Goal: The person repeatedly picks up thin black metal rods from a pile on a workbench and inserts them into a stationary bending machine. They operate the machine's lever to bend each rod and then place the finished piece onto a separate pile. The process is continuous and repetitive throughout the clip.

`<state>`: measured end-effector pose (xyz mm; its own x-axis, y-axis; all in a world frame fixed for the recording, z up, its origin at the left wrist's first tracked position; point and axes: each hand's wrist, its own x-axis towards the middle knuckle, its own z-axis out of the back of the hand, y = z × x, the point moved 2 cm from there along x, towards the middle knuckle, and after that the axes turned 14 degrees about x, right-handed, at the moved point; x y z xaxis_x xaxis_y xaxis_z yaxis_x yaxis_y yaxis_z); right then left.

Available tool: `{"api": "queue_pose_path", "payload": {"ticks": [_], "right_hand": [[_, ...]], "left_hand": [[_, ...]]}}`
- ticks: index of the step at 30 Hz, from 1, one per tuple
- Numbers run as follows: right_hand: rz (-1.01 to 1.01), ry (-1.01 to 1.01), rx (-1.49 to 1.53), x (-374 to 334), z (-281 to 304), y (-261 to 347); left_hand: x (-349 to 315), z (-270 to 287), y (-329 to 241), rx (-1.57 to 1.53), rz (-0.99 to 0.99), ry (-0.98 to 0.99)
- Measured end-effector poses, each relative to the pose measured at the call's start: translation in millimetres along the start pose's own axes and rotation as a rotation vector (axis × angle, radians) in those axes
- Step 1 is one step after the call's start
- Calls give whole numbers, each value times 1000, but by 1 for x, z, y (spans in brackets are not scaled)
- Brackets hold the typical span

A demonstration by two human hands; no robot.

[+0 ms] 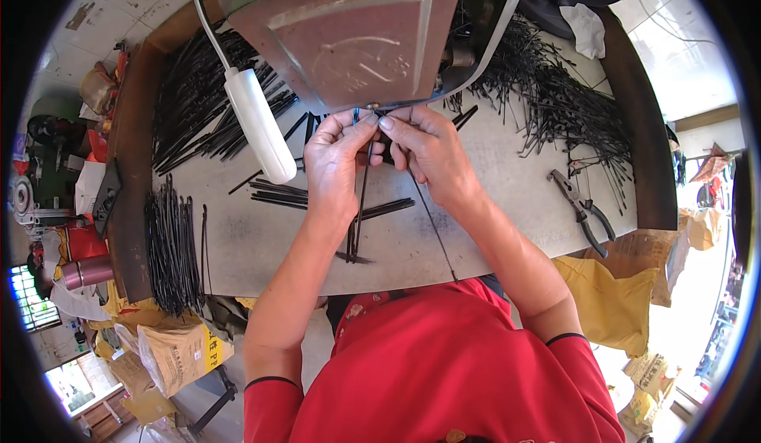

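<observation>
Both hands meet under the front edge of a reddish-brown machine head [357, 51]. My left hand [334, 158] pinches a thin black rod [363, 193], which hangs down toward the worktable. Close beside it, my right hand [438, 156] is closed with thumb and fingers together on another thin black rod [430, 219]. That rod slants down to the table's front edge. The upper ends of both rods are hidden among the fingertips and the machine. Below my hands, several loose black rods [279, 196] lie on the grey worktable [491, 237].
Heaps of black rods lie at the back left [210, 98] and back right [555, 98], with a neat bundle [170, 245] at front left. A white cylinder [260, 126] hangs left of the machine. Pliers [583, 209] rest at right. Raised brown side boards [131, 181] bound the table.
</observation>
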<state>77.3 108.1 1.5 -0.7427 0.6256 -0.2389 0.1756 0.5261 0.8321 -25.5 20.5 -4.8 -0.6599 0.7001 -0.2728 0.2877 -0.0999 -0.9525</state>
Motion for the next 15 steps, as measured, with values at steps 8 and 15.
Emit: {"api": "queue_pose_path", "payload": {"ticks": [8, 15], "right_hand": [[9, 77, -412, 3, 1, 15], [-71, 0, -122, -18, 8, 3]], "left_hand": [[-3, -2, -1, 93, 31, -26], [-19, 0, 14, -3, 7, 6]]}}
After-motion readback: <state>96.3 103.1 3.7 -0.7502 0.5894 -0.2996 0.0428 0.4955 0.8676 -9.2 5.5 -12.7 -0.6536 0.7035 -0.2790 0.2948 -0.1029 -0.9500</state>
